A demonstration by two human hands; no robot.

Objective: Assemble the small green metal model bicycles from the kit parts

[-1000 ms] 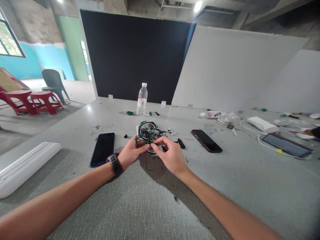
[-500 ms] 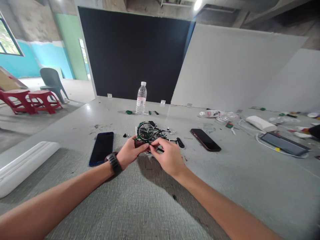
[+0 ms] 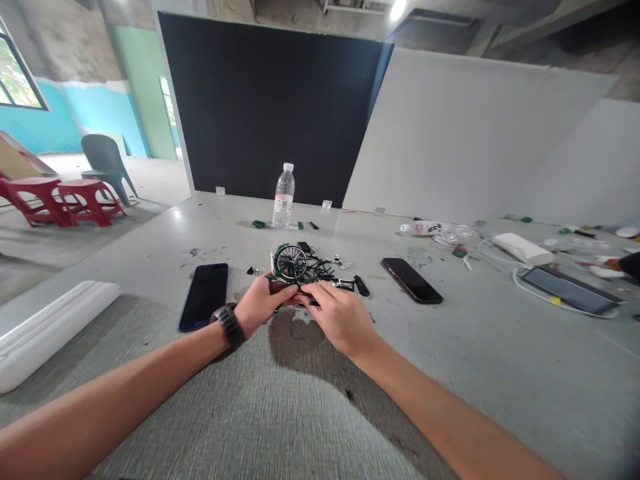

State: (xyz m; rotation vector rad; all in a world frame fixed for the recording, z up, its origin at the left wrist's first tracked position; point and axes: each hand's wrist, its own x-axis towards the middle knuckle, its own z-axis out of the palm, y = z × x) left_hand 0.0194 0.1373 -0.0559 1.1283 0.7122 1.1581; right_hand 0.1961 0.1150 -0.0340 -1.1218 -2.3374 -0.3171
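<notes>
A small green frame piece [image 3: 277, 283], which looks like part of a model bicycle, is held between the thumb and fingers of my left hand [image 3: 260, 303]. My right hand [image 3: 340, 315] is closed at the right end of that piece, its fingertips meeting the left thumb; the exact grip is hidden. Just beyond the fingers lies a spoked toy wheel [image 3: 291, 261] with a pale rim. Thin black parts [image 3: 323, 270] are heaped right of it, and a black saddle-like piece [image 3: 361, 286] lies near my right knuckles.
A dark blue phone [image 3: 204, 297] lies left of my hands, another phone [image 3: 411, 280] to the right. Behind the parts stands a water bottle [image 3: 283, 199]. A long white case [image 3: 53, 333] rests at far left. A cabled dark device [image 3: 569, 289] lies at right.
My right fingers have curled in closer over the green frame piece, with the hand turned slightly more palm-down. My left hand stays almost in place.
</notes>
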